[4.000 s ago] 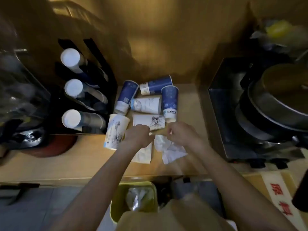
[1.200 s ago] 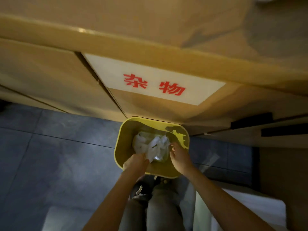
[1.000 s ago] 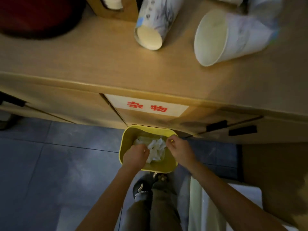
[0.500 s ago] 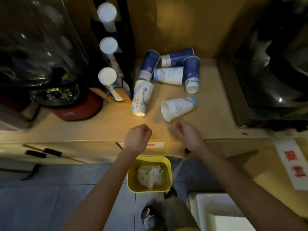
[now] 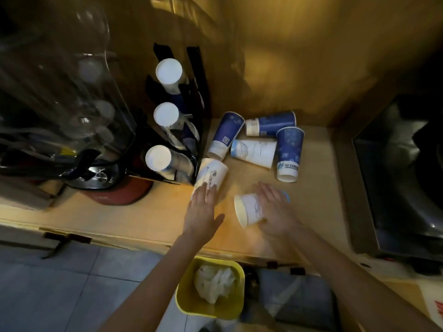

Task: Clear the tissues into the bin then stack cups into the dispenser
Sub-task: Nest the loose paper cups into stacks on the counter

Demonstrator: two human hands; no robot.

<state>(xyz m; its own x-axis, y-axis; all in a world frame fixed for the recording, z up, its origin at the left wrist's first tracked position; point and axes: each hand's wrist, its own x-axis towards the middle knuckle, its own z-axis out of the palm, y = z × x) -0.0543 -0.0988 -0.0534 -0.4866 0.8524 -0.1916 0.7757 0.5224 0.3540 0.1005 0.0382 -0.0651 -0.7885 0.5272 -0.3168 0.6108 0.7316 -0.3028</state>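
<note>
Crumpled white tissues (image 5: 213,283) lie inside the yellow bin (image 5: 183,300) on the floor below the counter. Several paper cups lie loose on the wooden counter (image 5: 148,216): three blue ones (image 5: 288,152) and a white one (image 5: 254,152) at the back. My left hand (image 5: 202,212) is flat, fingers apart, its tips touching the near end of a white printed cup (image 5: 212,172). My right hand (image 5: 275,212) wraps over another white cup (image 5: 248,209) lying on its side, mouth toward me. The black cup dispenser (image 5: 194,97) at the left holds three cup stacks (image 5: 166,115).
A red-based appliance with a clear jug (image 5: 103,173) stands left of the dispenser. A dark metal machine (image 5: 398,183) fills the right side of the counter. The wall closes the back. Grey floor tiles (image 5: 72,291) lie left of the bin.
Both hands dropped the tissues into the bin, rose back to the counter and reached forward onto the two nearest white cups. The view swung up from the bin to the counter.
</note>
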